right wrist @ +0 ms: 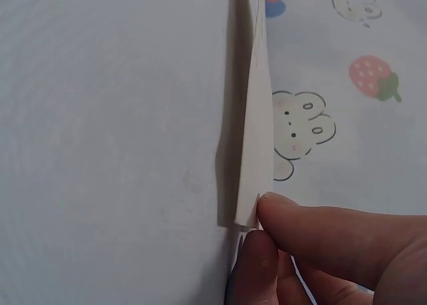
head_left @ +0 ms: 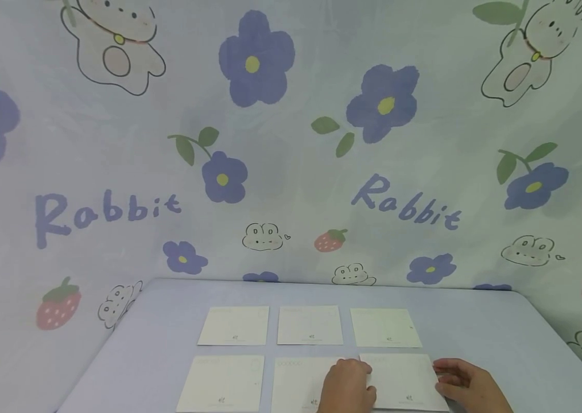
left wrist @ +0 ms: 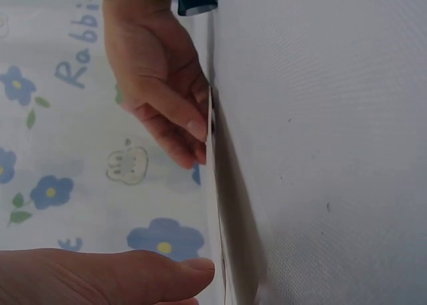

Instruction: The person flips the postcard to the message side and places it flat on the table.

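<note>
A cream postcard (head_left: 396,378) with faint print lies face up between my two hands at the front right. My left hand (head_left: 345,387) grips its left edge, overlapping the neighbouring front middle postcard (head_left: 293,378). On the opposite edge, my right hand (head_left: 472,387) pinches the card between thumb and finger. The right wrist view shows the held postcard (right wrist: 259,138) nearly edge-on, a little off the table with a shadow beside it. Seen from the left wrist, its thin edge (left wrist: 213,178) runs between my left thumb (left wrist: 180,278) and the right hand (left wrist: 157,78).
Behind stands a row of three similar postcards, at left (head_left: 234,326), middle (head_left: 310,325) and right (head_left: 385,327). Another postcard (head_left: 221,383) lies at the front left. The pale table (head_left: 131,355) meets a patterned curtain (head_left: 291,189) at its back and sides.
</note>
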A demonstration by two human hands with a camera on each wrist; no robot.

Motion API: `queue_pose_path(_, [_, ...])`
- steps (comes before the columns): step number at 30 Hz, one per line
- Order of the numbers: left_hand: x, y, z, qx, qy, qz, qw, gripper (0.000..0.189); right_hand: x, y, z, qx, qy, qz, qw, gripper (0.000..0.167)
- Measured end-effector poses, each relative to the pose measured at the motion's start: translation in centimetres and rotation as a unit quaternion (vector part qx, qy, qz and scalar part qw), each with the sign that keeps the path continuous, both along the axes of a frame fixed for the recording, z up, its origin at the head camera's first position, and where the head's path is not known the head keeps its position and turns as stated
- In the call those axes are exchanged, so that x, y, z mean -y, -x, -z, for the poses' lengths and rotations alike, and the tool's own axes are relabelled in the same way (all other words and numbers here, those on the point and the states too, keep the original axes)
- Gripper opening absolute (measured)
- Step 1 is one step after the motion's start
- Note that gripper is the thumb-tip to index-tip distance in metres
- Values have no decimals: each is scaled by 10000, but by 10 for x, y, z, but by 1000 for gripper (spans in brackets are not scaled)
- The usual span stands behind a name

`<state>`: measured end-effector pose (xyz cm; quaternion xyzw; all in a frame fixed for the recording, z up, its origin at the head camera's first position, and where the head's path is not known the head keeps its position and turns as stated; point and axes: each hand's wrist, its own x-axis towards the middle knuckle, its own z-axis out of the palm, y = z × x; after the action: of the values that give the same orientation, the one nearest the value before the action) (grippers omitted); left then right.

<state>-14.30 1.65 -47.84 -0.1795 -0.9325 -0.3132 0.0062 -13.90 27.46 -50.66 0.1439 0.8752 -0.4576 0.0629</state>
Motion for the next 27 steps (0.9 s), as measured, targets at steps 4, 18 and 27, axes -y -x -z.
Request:
queue_pose_path(4, [-1, 0, 1, -49, 12, -22, 10000, 19, -1, 1, 1, 5, 20, -2, 10000, 53])
queue_pose_path(18, [0, -2, 2, -129, -23, 76, 9999, 15, 2, 4, 2, 243, -208, 104, 9994, 59])
queue_pose_path(27, [-1, -2, 4, -189, 123, 5, 9997, 14, 1, 6, 6, 266, -378, 53, 9989, 57])
